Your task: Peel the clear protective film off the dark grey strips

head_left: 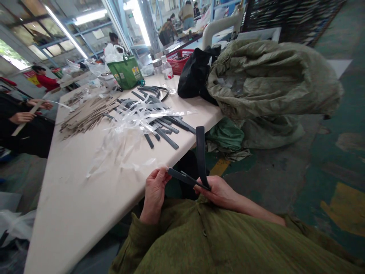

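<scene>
Pale tabletop [94, 198] runs off toward 10 o'clock from the lap: dark strip pile [165, 137] with clear film [128, 118] over it at 11, brown strips [88, 114] at 10, green bag [124, 74] farther back at 11, olive sack [285, 91] between 1 and 2. Right hand [218, 190] grips a bent dark strip [201, 156] by its fold, just off the tabletop edge; one leg points up at 12, the other out to 10, where left hand [155, 188] pinches its end. Co-worker's hands [20, 117] at 10 hold a pale strip [27, 118].
</scene>
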A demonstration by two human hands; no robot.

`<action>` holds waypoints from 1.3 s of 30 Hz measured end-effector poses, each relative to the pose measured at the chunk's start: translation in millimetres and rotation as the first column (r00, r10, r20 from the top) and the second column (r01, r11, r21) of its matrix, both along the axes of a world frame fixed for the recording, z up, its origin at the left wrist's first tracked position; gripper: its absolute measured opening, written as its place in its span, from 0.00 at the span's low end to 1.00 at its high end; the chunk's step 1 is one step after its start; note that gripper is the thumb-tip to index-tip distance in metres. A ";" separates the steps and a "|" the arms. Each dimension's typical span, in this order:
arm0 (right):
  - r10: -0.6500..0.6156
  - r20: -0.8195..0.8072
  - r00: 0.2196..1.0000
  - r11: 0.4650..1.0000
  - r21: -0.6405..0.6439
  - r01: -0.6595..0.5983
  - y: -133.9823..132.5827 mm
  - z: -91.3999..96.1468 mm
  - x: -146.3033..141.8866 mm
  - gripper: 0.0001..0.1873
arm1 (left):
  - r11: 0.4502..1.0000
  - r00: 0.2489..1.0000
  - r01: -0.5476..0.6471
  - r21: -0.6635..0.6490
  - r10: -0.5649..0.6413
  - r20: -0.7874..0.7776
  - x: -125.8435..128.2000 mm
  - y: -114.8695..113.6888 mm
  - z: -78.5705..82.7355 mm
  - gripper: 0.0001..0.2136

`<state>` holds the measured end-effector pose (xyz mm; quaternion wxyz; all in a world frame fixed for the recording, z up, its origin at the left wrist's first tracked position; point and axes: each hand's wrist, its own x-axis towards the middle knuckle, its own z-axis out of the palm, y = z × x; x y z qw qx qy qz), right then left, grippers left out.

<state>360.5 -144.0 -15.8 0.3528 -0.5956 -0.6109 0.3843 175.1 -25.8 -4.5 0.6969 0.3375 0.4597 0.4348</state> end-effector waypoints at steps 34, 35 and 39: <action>-0.065 -0.469 0.881 0.915 -0.380 -0.135 -50.2 -13.6 59.6 0.26 | 0.982 0.987 0.158 -0.100 -0.156 0.023 36.2 -50.2 -31.9 0.16; -0.110 -0.476 0.873 0.902 -0.416 -0.114 -56.9 -15.6 65.1 0.26 | 0.979 0.986 0.165 -0.118 -0.163 0.033 36.9 -50.8 -33.8 0.16; -0.166 -0.410 0.897 0.906 -0.423 -0.026 -53.1 -18.7 56.8 0.29 | 0.906 0.922 0.387 -0.173 -0.379 0.076 44.5 -61.4 -42.8 0.16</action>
